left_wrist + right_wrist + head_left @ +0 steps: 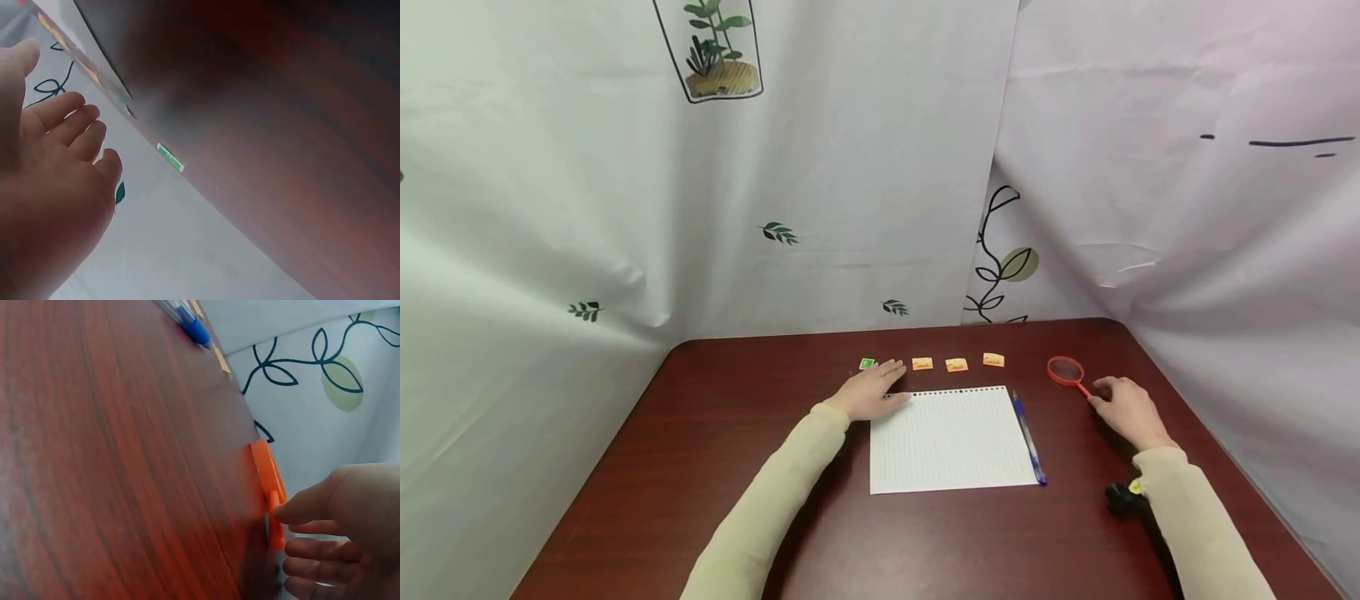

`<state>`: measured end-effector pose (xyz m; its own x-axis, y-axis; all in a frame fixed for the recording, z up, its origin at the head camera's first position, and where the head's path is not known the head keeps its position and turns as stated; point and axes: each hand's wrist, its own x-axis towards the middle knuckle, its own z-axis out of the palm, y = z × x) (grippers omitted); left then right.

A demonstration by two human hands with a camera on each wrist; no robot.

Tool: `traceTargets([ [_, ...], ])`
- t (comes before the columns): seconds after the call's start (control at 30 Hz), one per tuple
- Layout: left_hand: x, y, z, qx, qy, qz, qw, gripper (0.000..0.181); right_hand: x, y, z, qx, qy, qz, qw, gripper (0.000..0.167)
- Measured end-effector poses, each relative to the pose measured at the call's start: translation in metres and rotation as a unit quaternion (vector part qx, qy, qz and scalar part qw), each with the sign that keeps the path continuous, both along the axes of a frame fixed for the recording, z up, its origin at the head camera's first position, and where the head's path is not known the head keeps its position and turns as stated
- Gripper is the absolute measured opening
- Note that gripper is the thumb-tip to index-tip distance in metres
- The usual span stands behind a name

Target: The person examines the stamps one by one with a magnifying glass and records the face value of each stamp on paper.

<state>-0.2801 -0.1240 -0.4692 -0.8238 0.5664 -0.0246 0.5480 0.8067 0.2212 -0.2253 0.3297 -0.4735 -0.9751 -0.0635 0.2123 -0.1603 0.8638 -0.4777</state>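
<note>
My left hand [871, 392] reaches over the top left corner of a lined sheet of paper [955, 450], its fingers fairly straight and holding nothing. Just beyond its fingers lies a small green-and-white card [867, 364], also visible in the left wrist view as a thin green piece [170, 157]. On the right, a red magnifying glass [1065, 371] lies flat. My right hand [1131, 410] is at its handle. In the right wrist view the thumb [306, 505] meets the orange-red handle [275, 531], while the other fingers are loosely bent and not wrapped round it.
Several small orange-and-cream cards [957, 365] lie in a row behind the paper. A blue pen [1028, 437] runs along the paper's right edge. A small black object [1122, 498] is beside the right sleeve. White printed cloth [850, 167] hangs behind the dark red table [700, 467].
</note>
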Motion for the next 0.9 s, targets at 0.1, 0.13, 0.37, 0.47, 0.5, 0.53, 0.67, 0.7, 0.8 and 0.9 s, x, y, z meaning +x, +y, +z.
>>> traceTargets([
  [0.1, -0.008, 0.005, -0.001, -0.022, 0.001, -0.001, 0.9998, 0.067, -0.003, 0.0, -0.001, 0.004, 0.0, -0.003, 1.0, 0.033],
  [0.13, -0.01, 0.007, -0.001, -0.023, -0.001, -0.001, 0.9997, 0.067, -0.005, 0.0, -0.001, 0.004, -0.001, -0.004, 1.0, 0.032],
  [0.37, -0.021, 0.015, -0.002, -0.025, -0.01, -0.011, 0.9996, 0.067, -0.009, 0.001, -0.001, -0.005, -0.03, 0.001, 0.9995, 0.031],
  [0.47, -0.022, 0.017, -0.001, -0.021, -0.015, -0.024, 0.9994, 0.066, -0.008, 0.001, -0.002, -0.011, -0.039, 0.002, 0.9992, 0.032],
  [0.5, -0.021, 0.017, 0.0, -0.024, -0.014, -0.027, 0.9993, 0.065, -0.008, 0.0, -0.003, -0.012, -0.04, 0.002, 0.9991, 0.032],
  [0.53, -0.021, 0.018, 0.0, -0.025, -0.016, -0.028, 0.9992, 0.065, -0.008, 0.0, -0.003, -0.013, -0.038, 0.003, 0.9992, 0.031],
  [0.67, -0.021, 0.02, 0.002, -0.035, -0.024, -0.026, 0.9988, 0.065, -0.009, 0.0, -0.003, -0.012, -0.031, 0.007, 0.9994, 0.024],
  [0.7, -0.021, 0.02, 0.002, -0.037, -0.027, -0.023, 0.9987, 0.065, -0.01, 0.0, -0.003, -0.013, -0.032, 0.006, 0.9994, 0.022],
  [0.8, -0.021, 0.022, 0.001, -0.039, -0.033, -0.016, 0.9986, 0.063, -0.011, 0.0, -0.003, -0.015, -0.04, 0.003, 0.9991, 0.02],
  [0.9, -0.02, 0.024, 0.0, -0.044, -0.034, -0.014, 0.9983, 0.059, -0.012, 0.0, -0.003, -0.015, -0.047, 0.001, 0.9988, 0.019],
])
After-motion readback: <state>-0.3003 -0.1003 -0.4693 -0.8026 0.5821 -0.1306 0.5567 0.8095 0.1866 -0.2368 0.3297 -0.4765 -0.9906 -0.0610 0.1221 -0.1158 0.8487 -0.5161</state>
